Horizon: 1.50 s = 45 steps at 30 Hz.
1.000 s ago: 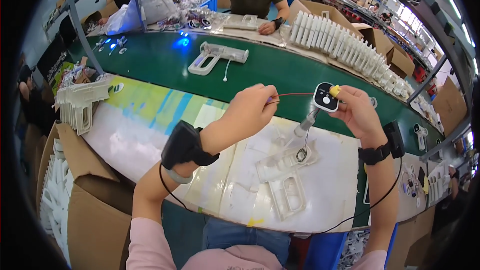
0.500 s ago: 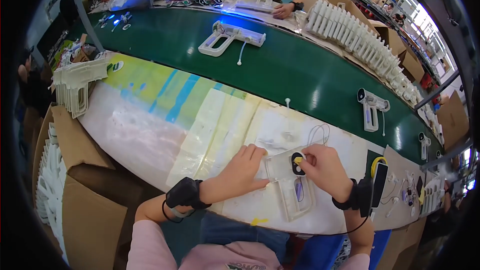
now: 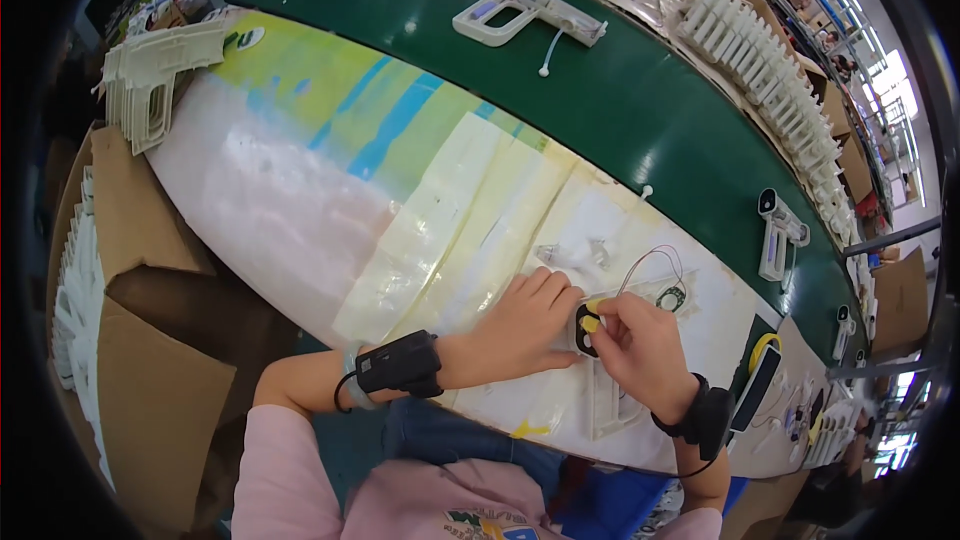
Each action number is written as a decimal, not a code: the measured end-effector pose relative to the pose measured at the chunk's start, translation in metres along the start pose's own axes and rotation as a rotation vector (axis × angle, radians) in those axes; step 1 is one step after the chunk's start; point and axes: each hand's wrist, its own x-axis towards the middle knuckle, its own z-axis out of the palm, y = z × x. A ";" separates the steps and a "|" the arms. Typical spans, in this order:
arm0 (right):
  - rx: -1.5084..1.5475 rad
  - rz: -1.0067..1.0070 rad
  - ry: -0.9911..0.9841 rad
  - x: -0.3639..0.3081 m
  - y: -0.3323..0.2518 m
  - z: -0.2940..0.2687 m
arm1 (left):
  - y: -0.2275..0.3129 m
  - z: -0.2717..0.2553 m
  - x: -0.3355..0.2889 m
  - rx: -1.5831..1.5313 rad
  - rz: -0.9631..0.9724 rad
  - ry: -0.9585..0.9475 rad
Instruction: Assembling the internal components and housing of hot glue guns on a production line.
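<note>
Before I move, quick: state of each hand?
Left hand: at the pale housing; whether it grips cannot be told.
Right hand: closed, holding the black end piece.

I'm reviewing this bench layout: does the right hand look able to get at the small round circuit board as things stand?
Probably yes: the round circuit board lies just beyond the right hand and looks uncovered, though that hand seems to grip the black part and would likely have to release it.

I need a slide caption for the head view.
Left hand and right hand meet at a black-faced piece at the end of a pale pistol-shaped shell.
</note>
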 end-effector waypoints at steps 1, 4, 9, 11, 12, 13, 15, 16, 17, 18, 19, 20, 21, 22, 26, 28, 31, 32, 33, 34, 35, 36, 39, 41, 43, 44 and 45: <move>-0.032 -0.023 0.008 0.001 0.004 0.003 | -0.002 0.001 0.000 -0.008 -0.009 0.000; -0.013 -0.063 0.012 0.005 0.010 0.013 | -0.005 0.005 0.000 -0.008 0.020 0.029; -0.155 -0.086 0.120 -0.003 0.012 0.035 | -0.005 0.003 0.001 -0.073 0.001 0.017; -0.218 -0.118 0.199 -0.005 0.014 0.039 | -0.005 0.007 0.001 -0.072 0.007 0.021; -0.288 -0.180 0.227 -0.004 0.014 0.037 | -0.006 0.009 0.002 -0.069 0.005 0.027; -0.350 -0.241 0.251 -0.006 0.014 0.038 | -0.005 0.008 0.001 -0.071 0.009 0.020; -0.365 -0.237 0.239 -0.007 0.012 0.028 | -0.002 0.006 0.002 -0.086 -0.013 0.001; -0.256 -0.267 0.264 -0.004 0.010 0.022 | -0.003 0.003 -0.001 -0.080 -0.014 0.001; -0.156 -0.289 0.287 -0.005 0.014 0.014 | -0.001 0.002 -0.001 -0.076 -0.038 -0.001; -0.073 -0.173 0.297 -0.016 0.023 0.006 | -0.001 0.001 -0.001 -0.072 -0.063 -0.003; -0.089 -0.165 0.299 -0.032 0.026 -0.007 | 0.003 -0.001 0.000 -0.086 -0.051 -0.002; -0.046 -0.024 0.248 -0.045 0.030 -0.018 | 0.004 -0.004 0.001 -0.155 -0.087 0.002; -0.002 0.116 0.195 -0.057 0.033 -0.024 | 0.004 -0.007 0.000 -0.225 -0.124 0.006; -0.011 0.122 0.199 -0.070 0.036 -0.026 | 0.003 -0.006 0.002 -0.232 -0.115 0.005; -0.303 0.122 0.048 -0.115 0.035 -0.013 | 0.004 -0.009 0.006 -0.300 -0.147 -0.045; -0.346 0.228 -0.024 -0.122 0.029 -0.008 | 0.002 -0.009 0.007 -0.289 -0.132 -0.071; -0.295 0.147 -0.044 -0.112 0.028 -0.003 | -0.003 -0.010 0.009 -0.296 -0.090 -0.063; -0.289 0.151 -0.034 -0.110 0.028 -0.003 | -0.004 -0.012 0.010 -0.290 -0.086 -0.085; -0.289 0.130 -0.071 -0.109 0.028 -0.003 | -0.004 -0.014 0.010 -0.283 -0.081 -0.106; -0.294 0.107 -0.107 -0.108 0.027 -0.006 | -0.004 -0.014 0.011 -0.277 -0.075 -0.110; -0.292 0.105 -0.098 -0.108 0.030 -0.013 | -0.006 -0.012 0.010 -0.298 -0.074 -0.105; -0.092 0.100 -0.102 -0.110 0.036 -0.024 | -0.006 -0.012 0.011 -0.320 -0.074 -0.100; -0.021 0.086 0.041 -0.096 0.048 -0.041 | 0.002 -0.016 0.012 -0.346 -0.168 -0.137; -0.164 0.096 0.199 -0.078 0.060 -0.047 | 0.001 -0.019 0.012 -0.377 -0.198 -0.160; -0.453 0.201 0.378 -0.062 0.085 -0.041 | -0.001 -0.020 0.012 -0.409 -0.224 -0.180; -0.458 0.208 0.394 -0.059 0.095 -0.040 | -0.001 -0.019 0.012 -0.421 -0.232 -0.180; -0.288 0.161 0.326 -0.058 0.104 -0.039 | -0.001 -0.019 0.013 -0.434 -0.239 -0.181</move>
